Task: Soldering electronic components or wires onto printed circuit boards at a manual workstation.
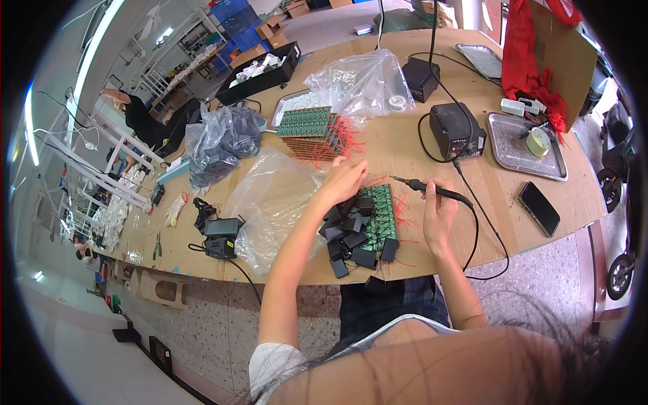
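Note:
My right hand (439,210) grips a black soldering iron (416,184) like a pen, its thin tip pointing left. Just left of that tip, my left hand (344,181) has its fingers drawn together at the far edge of a green circuit board panel (386,219). What the left fingers pinch is too small to make out. Thin red wires (403,219) stick out from the panel's right side. Black rectangular pieces (353,239) are heaped over its left part. Beyond my left hand stands a stack of similar green panels (305,123), red wires bristling from its right side.
A black soldering station (457,131) sits at the right, its cable looping to the iron. Nearby are a metal tray (523,165) with a small roll, and a phone (539,208). Clear plastic bags (273,202), black adapters (222,233) and pliers (157,247) lie leftward.

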`<action>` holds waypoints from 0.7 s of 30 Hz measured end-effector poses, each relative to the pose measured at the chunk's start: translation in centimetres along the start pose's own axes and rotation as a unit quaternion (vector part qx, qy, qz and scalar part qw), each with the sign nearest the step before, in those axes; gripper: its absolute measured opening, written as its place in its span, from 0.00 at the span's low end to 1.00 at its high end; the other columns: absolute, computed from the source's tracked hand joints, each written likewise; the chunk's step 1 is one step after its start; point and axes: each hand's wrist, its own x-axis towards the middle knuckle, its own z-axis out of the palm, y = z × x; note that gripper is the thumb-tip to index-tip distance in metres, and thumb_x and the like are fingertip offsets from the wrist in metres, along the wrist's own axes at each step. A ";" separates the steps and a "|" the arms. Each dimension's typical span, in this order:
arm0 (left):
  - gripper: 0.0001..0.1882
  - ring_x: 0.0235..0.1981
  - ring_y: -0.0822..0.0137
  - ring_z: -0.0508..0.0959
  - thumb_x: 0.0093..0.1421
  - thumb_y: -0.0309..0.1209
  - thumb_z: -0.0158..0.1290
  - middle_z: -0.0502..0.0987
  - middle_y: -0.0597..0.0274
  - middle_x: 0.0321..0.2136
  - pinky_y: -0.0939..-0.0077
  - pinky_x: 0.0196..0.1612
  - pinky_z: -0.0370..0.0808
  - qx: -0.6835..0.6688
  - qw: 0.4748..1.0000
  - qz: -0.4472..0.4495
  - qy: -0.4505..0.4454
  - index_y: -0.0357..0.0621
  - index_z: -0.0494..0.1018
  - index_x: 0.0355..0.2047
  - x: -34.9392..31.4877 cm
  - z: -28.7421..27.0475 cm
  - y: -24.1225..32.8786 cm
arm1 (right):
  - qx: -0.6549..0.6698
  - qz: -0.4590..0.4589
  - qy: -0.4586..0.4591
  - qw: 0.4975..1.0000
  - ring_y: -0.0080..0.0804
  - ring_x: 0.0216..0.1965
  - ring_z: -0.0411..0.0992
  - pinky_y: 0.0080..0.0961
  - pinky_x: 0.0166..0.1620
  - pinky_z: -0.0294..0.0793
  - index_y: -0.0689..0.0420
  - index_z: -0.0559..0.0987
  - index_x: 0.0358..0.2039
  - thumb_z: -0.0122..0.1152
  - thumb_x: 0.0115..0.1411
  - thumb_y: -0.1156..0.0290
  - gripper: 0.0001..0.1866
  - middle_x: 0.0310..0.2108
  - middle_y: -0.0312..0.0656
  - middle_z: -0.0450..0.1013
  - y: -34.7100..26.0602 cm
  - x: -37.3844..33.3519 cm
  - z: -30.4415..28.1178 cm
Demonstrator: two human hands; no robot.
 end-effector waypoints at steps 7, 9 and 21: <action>0.07 0.26 0.45 0.80 0.67 0.30 0.45 0.77 0.49 0.19 0.50 0.34 0.74 0.115 0.993 -0.008 -0.029 0.42 0.62 0.42 0.5 -1.7 3.5 | 0.012 0.018 0.028 0.999 0.21 0.32 0.69 0.19 0.38 0.70 0.64 0.76 0.41 0.50 0.72 0.72 0.08 0.34 0.37 0.71 -0.3 0.0 -0.5; 0.07 0.25 0.45 0.80 0.67 0.30 0.46 0.77 0.49 0.19 0.51 0.30 0.73 0.112 0.994 0.005 0.007 0.41 0.62 0.41 0.0 -1.4 4.4 | 0.023 0.016 0.055 0.998 0.22 0.31 0.69 0.21 0.36 0.69 0.65 0.76 0.39 0.51 0.70 0.74 0.08 0.34 0.39 0.71 -0.6 0.0 -0.5; 0.04 0.29 0.56 0.81 0.61 0.30 0.55 0.78 0.60 0.31 0.57 0.28 0.74 0.111 0.986 -0.060 0.113 0.45 0.72 0.34 -1.8 -3.9 3.1 | 0.000 0.020 -0.003 1.000 0.20 0.32 0.68 0.19 0.37 0.68 0.64 0.75 0.40 0.51 0.72 0.72 0.08 0.34 0.37 0.70 -0.2 -0.6 -0.6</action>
